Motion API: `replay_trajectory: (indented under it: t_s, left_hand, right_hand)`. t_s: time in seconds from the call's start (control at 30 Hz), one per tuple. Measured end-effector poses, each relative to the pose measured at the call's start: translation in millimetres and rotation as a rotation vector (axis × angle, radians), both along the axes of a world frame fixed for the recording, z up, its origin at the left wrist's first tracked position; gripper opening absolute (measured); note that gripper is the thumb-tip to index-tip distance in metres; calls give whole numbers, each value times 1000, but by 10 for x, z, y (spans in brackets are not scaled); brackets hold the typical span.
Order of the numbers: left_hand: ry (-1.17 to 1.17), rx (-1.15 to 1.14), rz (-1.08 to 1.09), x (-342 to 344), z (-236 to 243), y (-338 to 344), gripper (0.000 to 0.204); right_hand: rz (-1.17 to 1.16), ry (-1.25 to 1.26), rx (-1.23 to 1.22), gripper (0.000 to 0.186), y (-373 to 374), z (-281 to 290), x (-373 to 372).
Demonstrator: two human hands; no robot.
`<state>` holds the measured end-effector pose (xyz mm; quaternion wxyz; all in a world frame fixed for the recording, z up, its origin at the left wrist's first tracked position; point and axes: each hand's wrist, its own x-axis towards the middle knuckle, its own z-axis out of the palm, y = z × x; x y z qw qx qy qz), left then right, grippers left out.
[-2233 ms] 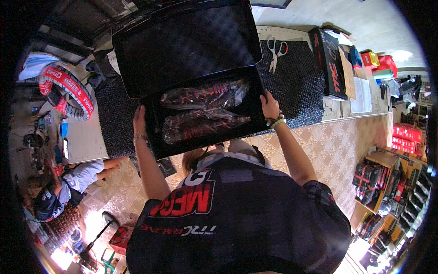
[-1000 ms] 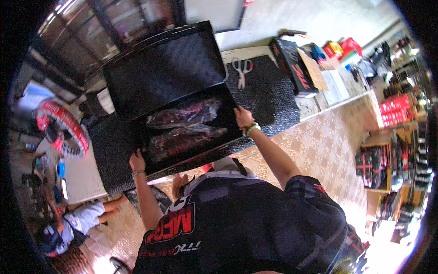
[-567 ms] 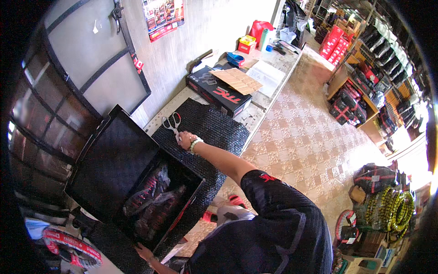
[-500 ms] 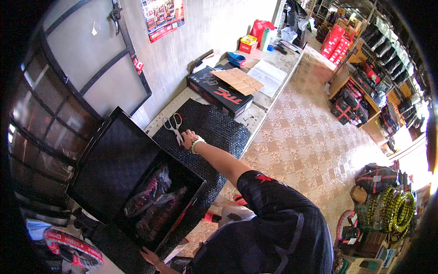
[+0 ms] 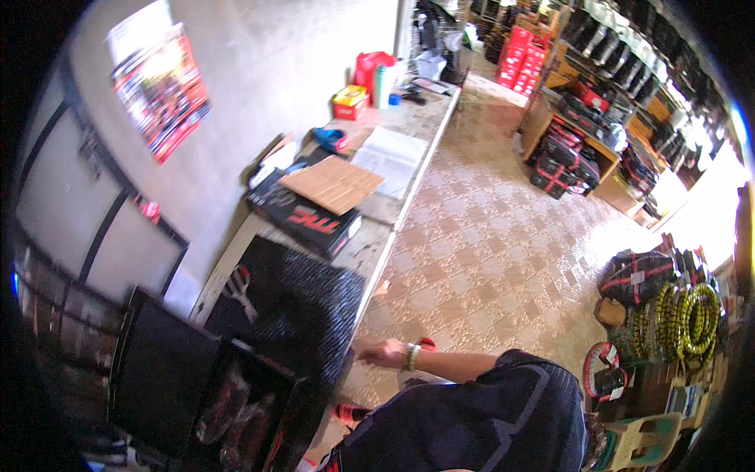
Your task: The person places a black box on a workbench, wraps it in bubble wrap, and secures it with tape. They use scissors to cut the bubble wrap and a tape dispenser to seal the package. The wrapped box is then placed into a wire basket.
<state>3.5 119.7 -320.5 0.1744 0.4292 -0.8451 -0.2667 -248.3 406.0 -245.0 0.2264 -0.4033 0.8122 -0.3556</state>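
My right hand [image 5: 383, 353], a beaded bracelet at its wrist, is just off the worktable's front edge, beside a black woven mat [image 5: 314, 303]. Motion blurs its fingers; I make out nothing held. White-handled scissors [image 5: 242, 293] lie on the mat, well away from the hand. Nearer me, an open black box [image 5: 161, 377] has its lid folded back to the left. Inside it are dark and reddish items in clear plastic [image 5: 224, 409], their kind unclear. My left hand is out of view.
Farther along the worktable [image 5: 385, 208], a cardboard piece [image 5: 334, 185] rests on a closed black box [image 5: 303, 224]. Beyond are papers [image 5: 391, 161], blue tape-like rolls [image 5: 330, 140] and a green bottle [image 5: 381, 86]. Coiled yellow-black tyres [image 5: 696, 318] stand at right.
The view has swung right and the box sits lower in it. My right hand has left the scissors and moved to the table's front edge. My left hand has dropped out of view.
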Motion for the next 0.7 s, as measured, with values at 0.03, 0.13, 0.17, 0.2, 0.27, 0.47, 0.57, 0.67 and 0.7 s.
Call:
replay_trajectory:
  t_s: [0.03, 0.13, 0.17, 0.2, 0.27, 0.47, 0.57, 0.67, 0.7]
  left_hand:
    - [-37, 75, -96, -260, -64, 193, 48]
    - [-214, 330, -362, -1063, -273, 783, 46]
    - [-288, 409, -446, -1316, -339, 967, 46]
    - [-361, 479, -524, -1557, -398, 1149, 45]
    - [-475, 589, -659, -2046, -470, 1495, 44]
    - [-662, 732, -858, -3539, -426, 2479, 41]
    - [-749, 718, -968, -4678, -463, 2946, 39]
    - [-914, 673, -1092, -5774, -653, 3440, 38]
    - [-966, 657, -1128, -6113, -742, 3591, 37]
  right_hand:
    - [-141, -93, -54, 26, 423, -9, -93]
    - [-486, -222, -22, 25, 1489, 40, -547]
    - [-517, -219, -73, 27, 1811, 90, -763]
    - [-611, -209, -24, 26, 2048, 145, -966]
    - [-668, 30, -178, 21, 2453, 327, -1389]
    - [-579, 305, -251, 28, 3245, 820, -2426]
    - [-634, 240, -242, 36, 3709, 397, -3032]
    - [-899, -9, 202, 26, 4514, -605, -3557]
    - [-967, -144, 295, 28, 4843, -993, -3598]
